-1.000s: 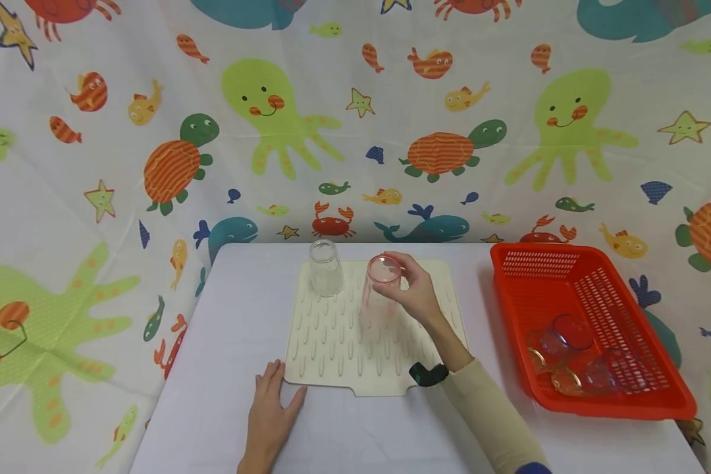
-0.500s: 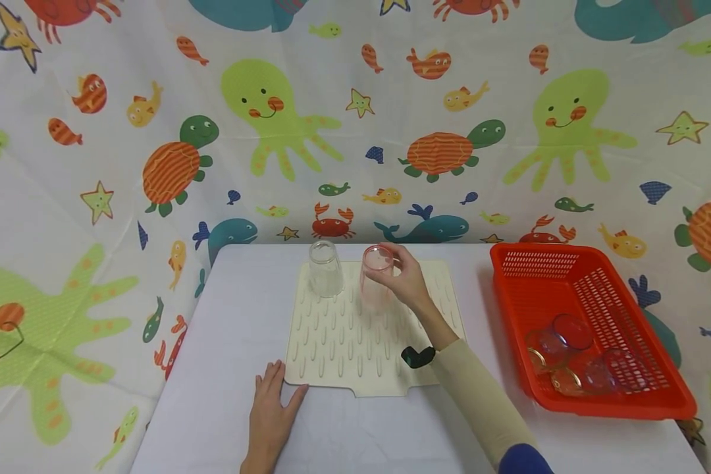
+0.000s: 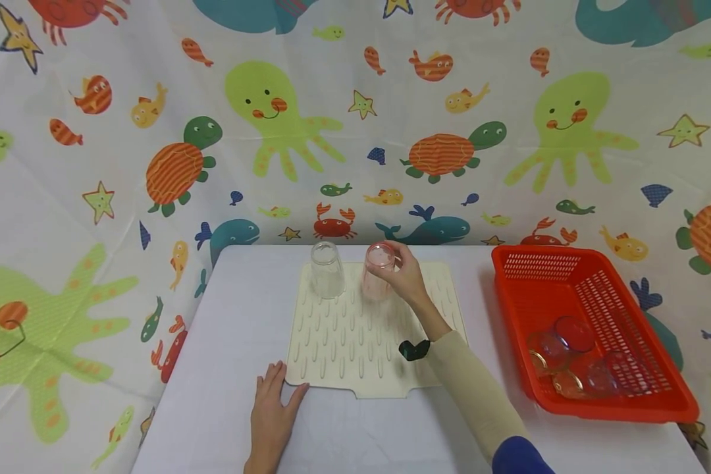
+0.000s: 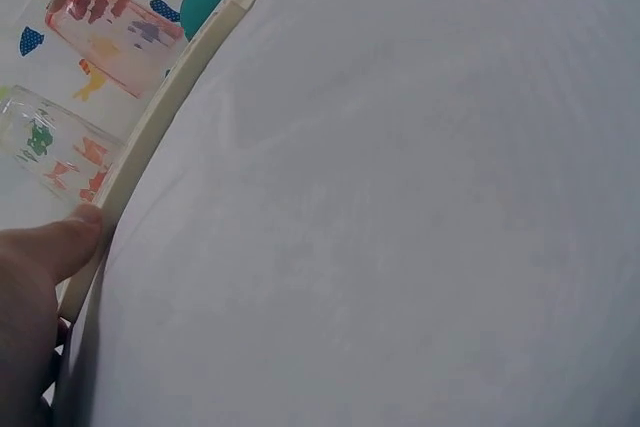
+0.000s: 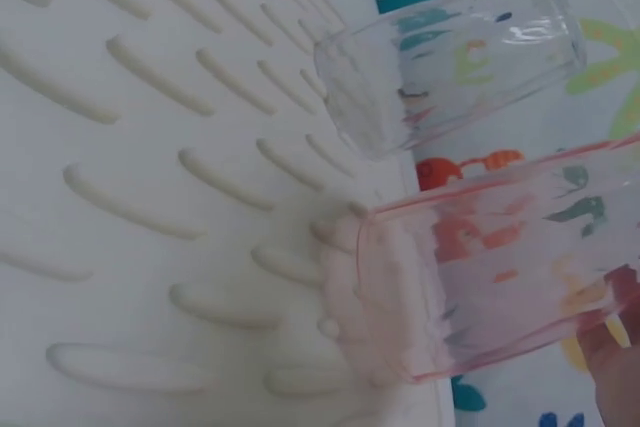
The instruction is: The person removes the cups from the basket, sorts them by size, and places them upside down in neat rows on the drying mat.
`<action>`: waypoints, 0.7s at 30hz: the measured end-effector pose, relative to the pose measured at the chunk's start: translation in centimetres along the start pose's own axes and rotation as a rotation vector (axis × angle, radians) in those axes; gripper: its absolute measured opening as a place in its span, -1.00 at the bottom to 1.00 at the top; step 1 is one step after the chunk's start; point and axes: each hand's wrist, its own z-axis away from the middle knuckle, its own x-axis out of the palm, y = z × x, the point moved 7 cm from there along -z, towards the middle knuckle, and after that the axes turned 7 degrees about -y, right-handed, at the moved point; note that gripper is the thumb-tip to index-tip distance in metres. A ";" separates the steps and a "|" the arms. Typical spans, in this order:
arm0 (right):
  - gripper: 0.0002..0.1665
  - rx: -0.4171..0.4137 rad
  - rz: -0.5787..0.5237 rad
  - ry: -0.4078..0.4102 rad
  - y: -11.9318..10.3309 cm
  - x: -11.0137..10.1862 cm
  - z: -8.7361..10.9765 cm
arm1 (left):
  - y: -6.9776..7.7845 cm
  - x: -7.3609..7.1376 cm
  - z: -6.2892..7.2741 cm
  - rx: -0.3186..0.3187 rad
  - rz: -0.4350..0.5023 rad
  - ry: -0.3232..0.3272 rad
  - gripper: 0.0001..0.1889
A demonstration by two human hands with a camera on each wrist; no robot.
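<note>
Near the back of the cream ridged draining mat [image 3: 342, 342], my right hand [image 3: 406, 275] grips a pink clear glass [image 3: 376, 280] by its upper end. The glass is upside down, its rim right at the mat's surface in the right wrist view [image 5: 500, 267]. Left of it, a colourless clear glass [image 3: 327, 276] stands inverted on the mat. My left hand [image 3: 270, 411] lies palm down at the mat's front left corner, fingers extended. Its thumb [image 4: 70, 242] touches the mat's edge in the left wrist view.
A red plastic basket [image 3: 512, 316] stands at the right of the white table [image 3: 237, 316]. Inside lie several tinted glasses, among them a purplish one [image 3: 575, 334]. A sea-animal printed curtain [image 3: 355, 151] hangs behind the table.
My right hand has moved the pink glass slightly back and then lowered it to the mat. The left hand keeps its place at the mat's corner.
</note>
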 end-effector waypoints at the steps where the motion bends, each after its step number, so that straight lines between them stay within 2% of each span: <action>1: -0.11 -0.001 -0.003 0.002 0.2 0.0 0.0 | 0.0 0.0 0.0 -0.004 0.001 -0.006 -0.23; 13: -0.11 0.004 -0.020 0.010 0.9 0.4 0.0 | -0.2 -0.3 0.2 -0.018 0.028 -0.036 -0.24; 21: -0.10 0.031 0.009 -0.008 1.4 0.9 0.2 | -0.4 -0.7 0.3 0.015 0.012 0.005 -0.25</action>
